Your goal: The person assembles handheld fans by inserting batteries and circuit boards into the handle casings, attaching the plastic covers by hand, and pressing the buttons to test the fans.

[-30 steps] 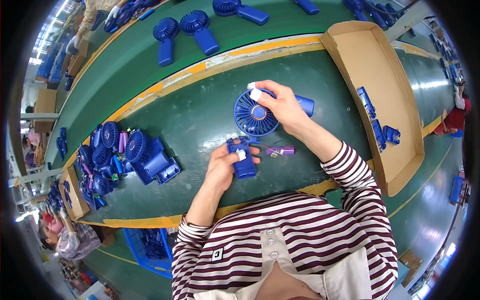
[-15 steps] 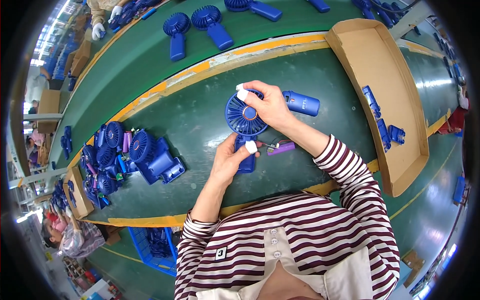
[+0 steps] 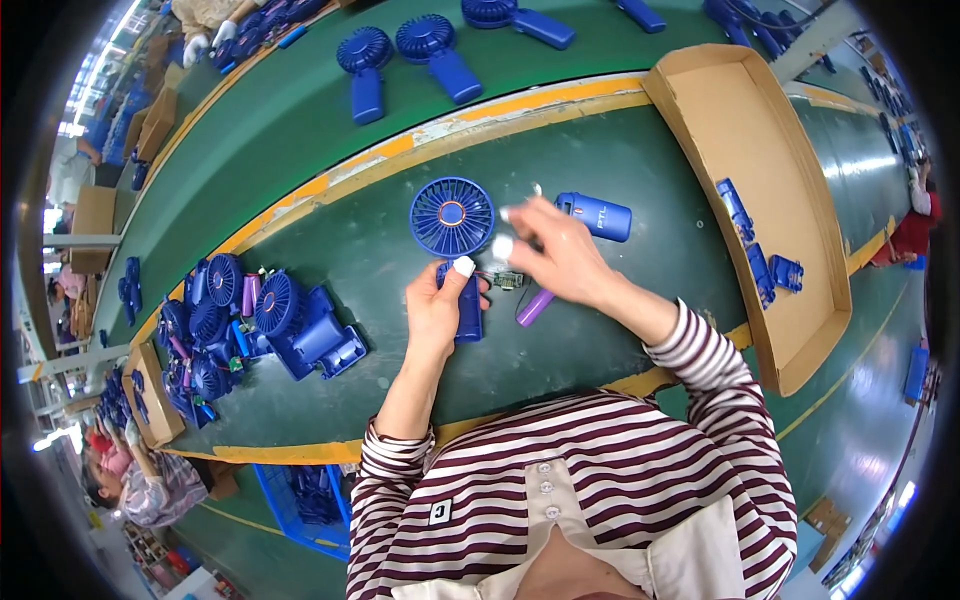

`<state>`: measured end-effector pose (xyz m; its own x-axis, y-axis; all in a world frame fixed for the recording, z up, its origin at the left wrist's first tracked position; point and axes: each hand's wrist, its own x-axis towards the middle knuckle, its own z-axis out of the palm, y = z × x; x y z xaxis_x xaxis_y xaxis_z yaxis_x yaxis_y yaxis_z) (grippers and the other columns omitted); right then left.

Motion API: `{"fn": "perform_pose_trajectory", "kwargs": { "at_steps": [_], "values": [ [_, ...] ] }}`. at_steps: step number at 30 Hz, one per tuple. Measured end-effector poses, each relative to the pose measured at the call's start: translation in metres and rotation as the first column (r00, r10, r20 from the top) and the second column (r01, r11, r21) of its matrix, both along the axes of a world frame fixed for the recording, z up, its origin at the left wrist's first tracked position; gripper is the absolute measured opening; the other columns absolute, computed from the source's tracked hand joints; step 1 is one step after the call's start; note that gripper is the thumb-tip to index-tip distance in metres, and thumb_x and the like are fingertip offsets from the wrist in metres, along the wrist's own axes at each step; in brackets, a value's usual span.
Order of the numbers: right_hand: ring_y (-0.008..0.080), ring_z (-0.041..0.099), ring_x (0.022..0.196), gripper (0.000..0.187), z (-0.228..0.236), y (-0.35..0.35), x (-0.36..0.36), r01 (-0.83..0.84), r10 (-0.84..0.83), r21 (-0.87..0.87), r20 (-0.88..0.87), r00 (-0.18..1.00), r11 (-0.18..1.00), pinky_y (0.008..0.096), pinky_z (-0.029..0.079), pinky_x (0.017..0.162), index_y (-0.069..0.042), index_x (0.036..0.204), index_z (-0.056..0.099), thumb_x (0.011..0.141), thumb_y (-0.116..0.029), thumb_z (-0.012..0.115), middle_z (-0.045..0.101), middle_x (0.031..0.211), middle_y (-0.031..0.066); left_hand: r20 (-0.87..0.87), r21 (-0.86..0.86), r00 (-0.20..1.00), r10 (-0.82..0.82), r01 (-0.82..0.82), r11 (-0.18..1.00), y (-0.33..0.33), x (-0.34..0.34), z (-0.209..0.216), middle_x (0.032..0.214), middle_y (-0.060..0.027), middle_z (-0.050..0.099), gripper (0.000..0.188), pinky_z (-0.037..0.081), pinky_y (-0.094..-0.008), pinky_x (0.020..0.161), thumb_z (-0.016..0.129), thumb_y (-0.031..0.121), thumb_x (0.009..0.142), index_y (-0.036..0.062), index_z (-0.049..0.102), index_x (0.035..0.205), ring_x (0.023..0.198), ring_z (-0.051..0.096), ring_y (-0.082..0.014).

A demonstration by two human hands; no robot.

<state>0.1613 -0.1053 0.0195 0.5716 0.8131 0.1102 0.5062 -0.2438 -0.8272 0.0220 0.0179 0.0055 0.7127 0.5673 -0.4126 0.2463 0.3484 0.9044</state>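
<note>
My left hand (image 3: 437,306) is closed round the handle of a blue handheld fan (image 3: 452,217), whose round grille points away from me. From the handle's right side, thin wires run to a small green circuit board (image 3: 508,281) and a purple battery cell (image 3: 535,307). Just right of the grille is my right hand (image 3: 562,253), empty and smeared by motion, its fingers apart with white covers on the tips. Beyond that hand lies a blue handle shell (image 3: 596,216) on the green table.
Blue fan parts and batteries are heaped (image 3: 225,320) at the left. A shallow cardboard tray (image 3: 815,300) holding several blue pieces stands at the right. Several fans (image 3: 427,50) lie on the green belt (image 3: 270,150) beyond the table. Other people work at the far left.
My right hand has let go of the fan's grille and moved right and down. My left hand and the fan have shifted slightly left. The battery has turned, and the circuit board shows more clearly.
</note>
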Motion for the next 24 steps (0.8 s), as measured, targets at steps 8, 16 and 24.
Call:
{"fn": "perform_pose_trajectory", "kwargs": {
  "at_steps": [8, 16, 24],
  "values": [
    [0.0257, 0.053, 0.071, 0.016, -0.020, -0.018, -0.021, -0.097, 0.090, 0.009, 0.284, 0.955, 0.995, 0.0345, 0.045, 0.063, -0.003, 0.078, 0.060, 0.063, -0.008, 0.063, 0.056, 0.078, 0.0054, 0.114, -0.331, 0.984, 0.134, -0.090, 0.939, -0.002, 0.015, 0.008, 0.093, -0.0202, 0.063, 0.021, 0.052, -0.0324, 0.068, 0.052, 0.019, 0.088, -0.0010, 0.055, 0.091, 0.078, 0.062, -0.0232],
    [0.0152, 0.056, 0.069, 0.009, -0.026, -0.020, -0.017, -0.112, 0.155, 0.248, -0.164, 0.974, 0.962, 0.0278, 0.044, 0.060, 0.000, 0.076, 0.059, 0.068, -0.003, 0.060, 0.059, 0.083, 0.0043, 0.223, -0.217, 0.965, 0.140, -0.091, 0.972, -0.015, 0.026, 0.023, 0.078, -0.0143, 0.062, 0.026, 0.051, -0.0309, 0.064, 0.057, 0.025, 0.085, 0.0001, 0.055, 0.093, 0.069, 0.061, -0.0206],
    [0.0149, 0.057, 0.089, 0.056, -0.024, -0.028, -0.007, -0.164, 0.562, 0.540, -0.812, 0.156, 0.825, 0.0258, 0.043, 0.081, 0.001, 0.113, 0.052, 0.067, -0.024, 0.072, 0.060, 0.096, 0.0100, 0.478, -0.226, 0.874, -0.089, 0.220, 0.949, -0.009, 0.030, 0.060, 0.079, -0.0139, 0.061, 0.029, 0.052, -0.0285, 0.061, 0.058, 0.026, 0.085, -0.0016, 0.055, 0.095, 0.069, 0.061, -0.0186]
  ]
}}
